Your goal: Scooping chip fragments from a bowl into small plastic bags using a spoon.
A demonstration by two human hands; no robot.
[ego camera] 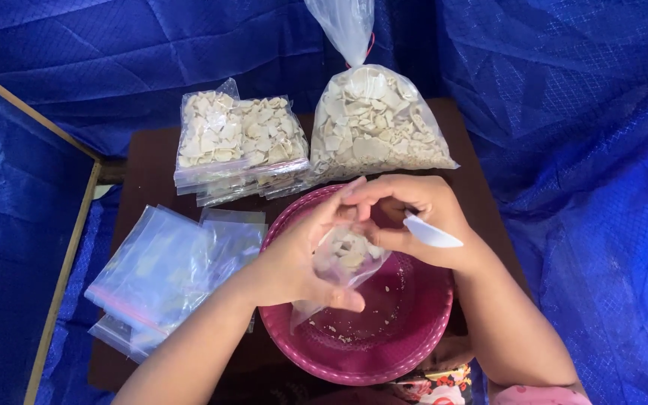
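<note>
Small clear bag point(348, 259) of pale chips pinched by both hands point(301, 262) point(414, 217) above pink basket point(406, 330)

dark brown table point(148, 161) with chip bags point(240, 146), empty zip bags point(163, 274), pink basket point(384, 352)

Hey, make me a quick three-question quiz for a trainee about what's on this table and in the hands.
1. True or false: the pink basket is full of chips.
2. Which hand holds the white scoop: left or right?
3. Where do the empty bags lie? A) left of the basket B) behind the large tied bag C) inside the basket

Key
1. False: only crumbs lie in it.
2. The right hand; the left hand cradles the small bag of pale chips.
3. A; the filled packs are stacked behind them.
</note>
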